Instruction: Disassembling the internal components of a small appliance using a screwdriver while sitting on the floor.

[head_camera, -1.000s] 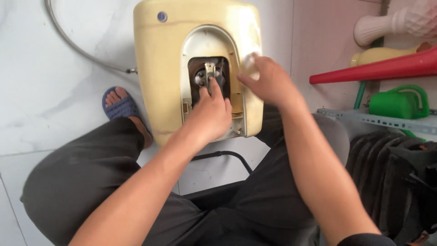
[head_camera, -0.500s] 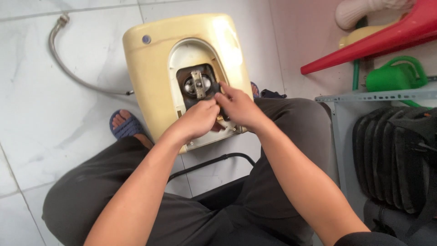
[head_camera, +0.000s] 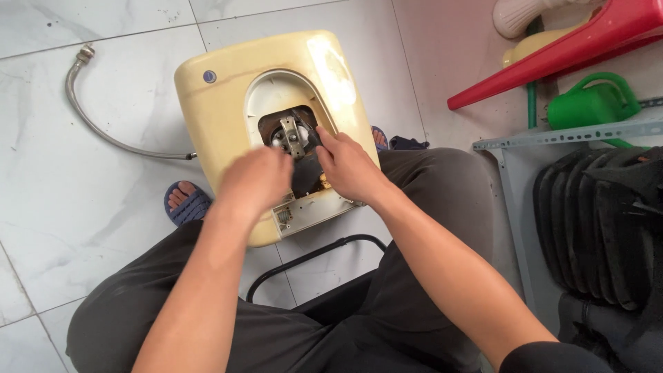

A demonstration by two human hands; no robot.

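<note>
While the yellow water heater lies on the floor at twelve o'clock, I see my left hand blurred over its opening, grip unclear; my right hand pinches inside, holding I cannot tell what.

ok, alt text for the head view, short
A seated person works both hands, left hand and right hand, at the open hatch of a yellowed water heater propped on a white tiled floor. A metal hose trails off its left side; a green watering can stands at right.
</note>
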